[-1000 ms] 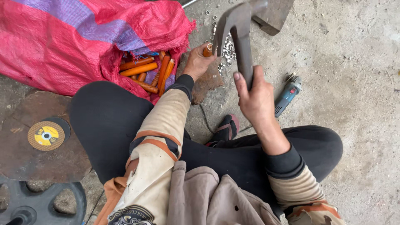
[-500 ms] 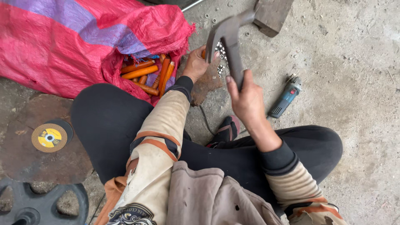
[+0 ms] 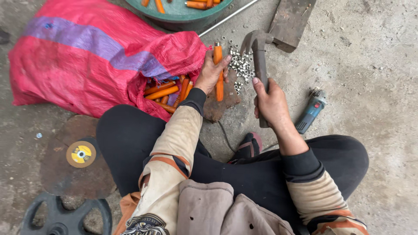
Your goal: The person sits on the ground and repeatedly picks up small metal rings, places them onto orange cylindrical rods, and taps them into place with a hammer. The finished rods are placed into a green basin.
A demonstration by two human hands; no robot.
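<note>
My left hand (image 3: 210,72) pins the orange handle (image 3: 218,72) upright-ish on the stone (image 3: 217,106); my right hand (image 3: 270,102) grips the hammer (image 3: 259,54). I'd strike squarely — fingers low, clear of the top.

dull dark metal hammer (image 3: 260,65), glossy orange plastic handle (image 3: 218,72), woven pink sack (image 3: 100,56), rough concrete floor (image 3: 370,65).

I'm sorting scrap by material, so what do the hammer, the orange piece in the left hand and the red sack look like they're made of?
Hammer: dull grey-brown metal, head and handle alike, probably steel.
Orange piece: smooth, glossy orange, likely plastic, with a small metal-looking tip.
Red sack: woven plastic fabric, judging by its faint sheen and stiff creases.
</note>
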